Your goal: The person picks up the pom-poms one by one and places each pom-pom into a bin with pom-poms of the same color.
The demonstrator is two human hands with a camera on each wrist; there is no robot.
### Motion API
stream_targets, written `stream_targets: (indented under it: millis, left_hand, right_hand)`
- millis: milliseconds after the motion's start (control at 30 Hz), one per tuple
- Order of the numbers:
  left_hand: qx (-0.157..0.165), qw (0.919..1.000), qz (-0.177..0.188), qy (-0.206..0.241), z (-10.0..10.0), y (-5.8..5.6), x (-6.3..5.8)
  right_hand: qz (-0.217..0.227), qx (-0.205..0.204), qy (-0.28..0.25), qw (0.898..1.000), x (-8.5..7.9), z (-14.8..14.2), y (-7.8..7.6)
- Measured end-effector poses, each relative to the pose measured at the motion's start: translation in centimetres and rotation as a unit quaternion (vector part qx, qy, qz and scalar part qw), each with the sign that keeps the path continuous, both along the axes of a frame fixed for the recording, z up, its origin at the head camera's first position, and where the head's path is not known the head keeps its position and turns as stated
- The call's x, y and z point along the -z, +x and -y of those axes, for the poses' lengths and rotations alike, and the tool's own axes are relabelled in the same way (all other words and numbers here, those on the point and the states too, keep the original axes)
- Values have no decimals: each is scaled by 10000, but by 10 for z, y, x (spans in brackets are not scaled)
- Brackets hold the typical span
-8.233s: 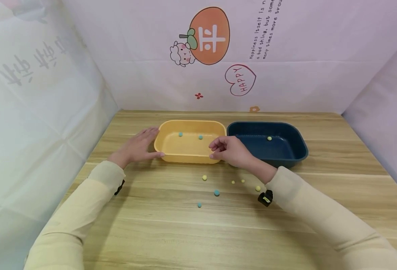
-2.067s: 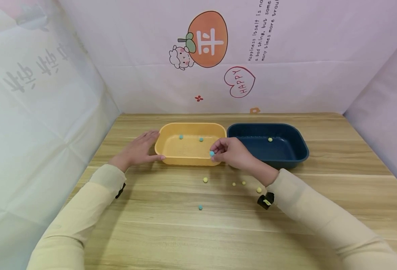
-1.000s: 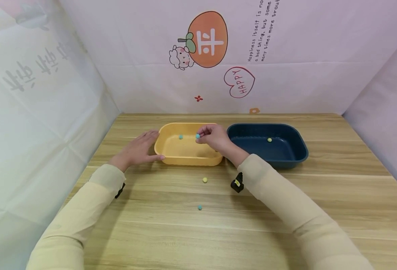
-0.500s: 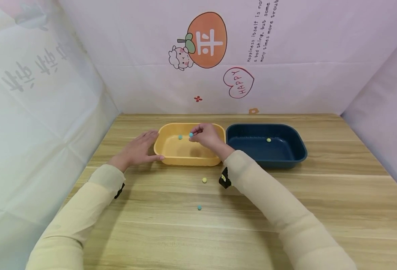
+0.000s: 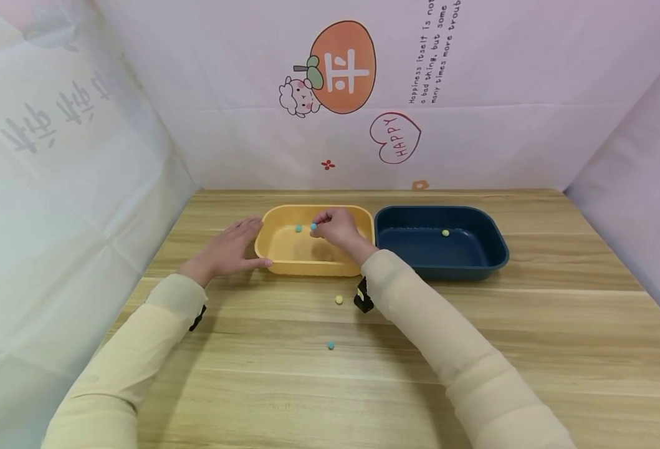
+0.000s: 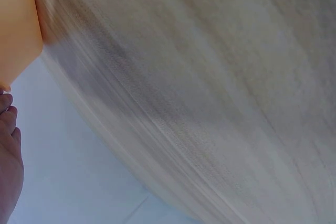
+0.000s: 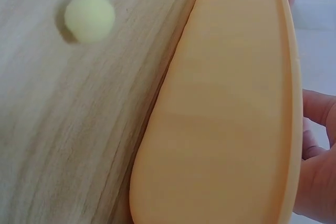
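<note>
My right hand (image 5: 338, 227) pinches a small blue ball (image 5: 313, 226) between thumb and fingertips, over the yellow bin (image 5: 293, 269). Another blue ball (image 5: 298, 229) lies in that bin, left of the pinched one. My left hand (image 5: 225, 249) rests against the bin's left end, fingers extended at the rim and thumb at the front corner. In the right wrist view the yellow bin's side (image 7: 220, 103) covers part of the hand. The left wrist view shows only the fingers (image 6: 8, 121) beside the bin (image 6: 18, 30).
To the right stands a dark blue bin (image 5: 442, 272) holding a yellow ball (image 5: 445, 233). On the wooden table (image 5: 273, 386), a yellow ball (image 5: 338, 300) and a blue ball (image 5: 331, 345) lie in front of the bins. My right sleeve (image 5: 442, 330) crosses the table's right side.
A blue ball has left the table and is in my right hand, which has moved left over the yellow bin. The arm now hides several yellow balls. My left hand stays put.
</note>
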State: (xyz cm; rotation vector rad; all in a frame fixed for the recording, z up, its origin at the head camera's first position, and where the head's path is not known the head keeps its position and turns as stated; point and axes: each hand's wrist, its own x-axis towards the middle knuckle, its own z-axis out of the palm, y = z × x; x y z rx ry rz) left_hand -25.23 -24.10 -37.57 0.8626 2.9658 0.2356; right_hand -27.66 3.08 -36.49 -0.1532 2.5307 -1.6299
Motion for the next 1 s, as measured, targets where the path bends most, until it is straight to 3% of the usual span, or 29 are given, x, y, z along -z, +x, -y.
stream_targets:
  millis: [467, 1000]
  left_hand:
    - [50, 10000, -3, -78, -1, -1, 0]
    - [31, 10000, -7, -71, -2, -2, 0]
  right_hand:
    - [68, -24, -12, 10000, 4, -2, -1]
    - [-10, -59, -133, 9999, -6, -4, 1]
